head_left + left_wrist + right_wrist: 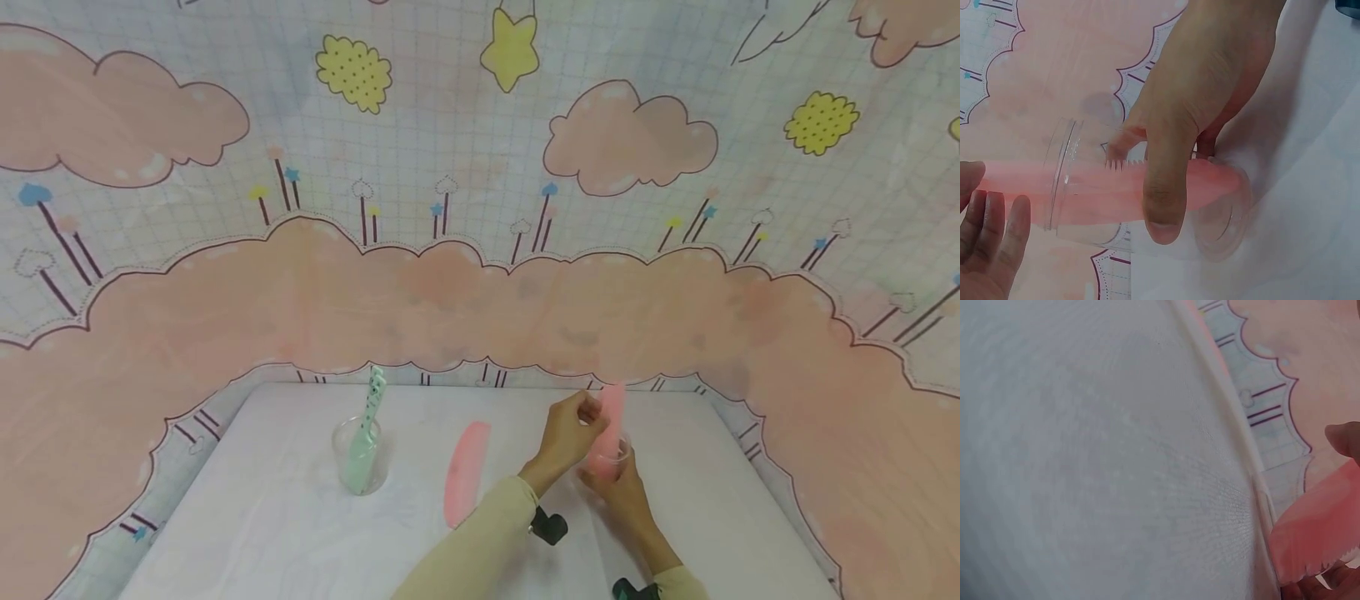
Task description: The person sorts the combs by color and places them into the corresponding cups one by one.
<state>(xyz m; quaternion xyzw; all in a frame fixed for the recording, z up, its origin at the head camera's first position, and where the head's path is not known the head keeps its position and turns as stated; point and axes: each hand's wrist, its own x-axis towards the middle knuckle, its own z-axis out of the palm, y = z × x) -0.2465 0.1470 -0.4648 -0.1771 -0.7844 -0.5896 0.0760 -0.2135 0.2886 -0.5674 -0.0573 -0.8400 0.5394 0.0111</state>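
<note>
My right hand (622, 492) grips a clear cup (1091, 237) low on its side, its thumb lying across the wall in the left wrist view. Inside the cup stands a pink comb (611, 417), tilted, with its upper part out past the rim. Fine teeth show along one edge of that comb. At its upper end my left hand (566, 429) pinches it between thumb and fingers. In the right wrist view the pink comb (1316, 525) shows at the lower right between fingers. A second pink, half-moon-shaped piece (465, 475) lies on the table left of my left hand.
Further left, another clear cup (345, 442) holds a mint-green utensil (363, 446) with a spotted handle. Everything stands on a white table (285, 542). A patterned cloth (480, 308) with clouds and stars rises behind it.
</note>
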